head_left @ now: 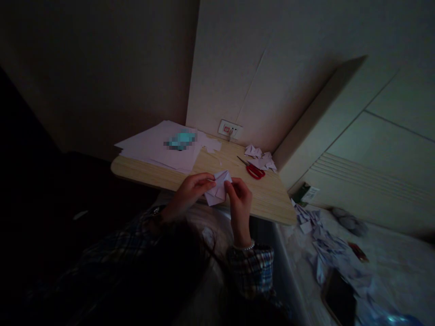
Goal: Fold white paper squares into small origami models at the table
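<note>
Both my hands hold a small folded piece of white paper just above the near edge of a light wooden table. My left hand pinches its left side with fingers closed. On the paper's right side my right hand grips with the fingertips pressed on a fold. Plaid sleeves cover both forearms, and a beaded bracelet sits on the right wrist.
Red-handled scissors lie on the table right of my hands, beside several folded paper pieces. A stack of white sheets covers the table's far left. A wall socket is behind. Paper scraps and a dark phone lie on the bed at right.
</note>
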{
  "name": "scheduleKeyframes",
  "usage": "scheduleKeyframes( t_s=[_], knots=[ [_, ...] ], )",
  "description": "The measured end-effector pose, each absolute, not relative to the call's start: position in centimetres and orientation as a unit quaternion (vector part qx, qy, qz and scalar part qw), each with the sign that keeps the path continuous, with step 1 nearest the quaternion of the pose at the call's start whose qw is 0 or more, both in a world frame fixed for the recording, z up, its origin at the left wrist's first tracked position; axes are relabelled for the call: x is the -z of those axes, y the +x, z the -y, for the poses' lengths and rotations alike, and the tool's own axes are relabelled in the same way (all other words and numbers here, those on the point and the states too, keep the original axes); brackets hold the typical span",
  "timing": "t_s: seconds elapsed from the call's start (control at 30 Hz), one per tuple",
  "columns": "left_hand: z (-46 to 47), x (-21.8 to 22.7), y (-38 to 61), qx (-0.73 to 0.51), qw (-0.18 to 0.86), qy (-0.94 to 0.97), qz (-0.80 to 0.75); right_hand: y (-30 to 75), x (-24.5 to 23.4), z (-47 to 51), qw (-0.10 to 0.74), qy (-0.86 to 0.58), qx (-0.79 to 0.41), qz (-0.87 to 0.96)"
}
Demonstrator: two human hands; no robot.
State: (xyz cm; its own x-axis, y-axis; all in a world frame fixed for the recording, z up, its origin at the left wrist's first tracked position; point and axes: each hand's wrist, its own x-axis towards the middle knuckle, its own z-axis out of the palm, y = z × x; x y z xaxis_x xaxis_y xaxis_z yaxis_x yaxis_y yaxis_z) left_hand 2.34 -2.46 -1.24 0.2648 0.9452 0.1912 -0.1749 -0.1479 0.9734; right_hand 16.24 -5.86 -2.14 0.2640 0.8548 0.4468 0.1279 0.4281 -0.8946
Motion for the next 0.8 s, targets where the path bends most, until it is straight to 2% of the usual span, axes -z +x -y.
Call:
scheduleKeyframes(
  t_s=[0.13,0.37,0.63,0.8],
  knots=[
    [2.3,1.4,2.4,-0.522,0.543,0.579,-0.312,16.2,2.1,6.0,0.657,-0.446,-0.256,0.551],
    [2.1,1.6,1.9,-0.572,0.475,0.593,-0.308,16.3,1.8,6.6,0.655,-0.436,-0.118,0.605],
    [3.1,0.9,2.3,-0.537,0.668,0.447,-0.259,16.4,1.6,7.0,0.645,-0.408,-0.083,0.641],
    [2.9,0.9,2.0,-0.520,0.686,0.442,-0.253,16.5,1.6,7.1,0.619,-0.417,-0.093,0.659]
  ],
)
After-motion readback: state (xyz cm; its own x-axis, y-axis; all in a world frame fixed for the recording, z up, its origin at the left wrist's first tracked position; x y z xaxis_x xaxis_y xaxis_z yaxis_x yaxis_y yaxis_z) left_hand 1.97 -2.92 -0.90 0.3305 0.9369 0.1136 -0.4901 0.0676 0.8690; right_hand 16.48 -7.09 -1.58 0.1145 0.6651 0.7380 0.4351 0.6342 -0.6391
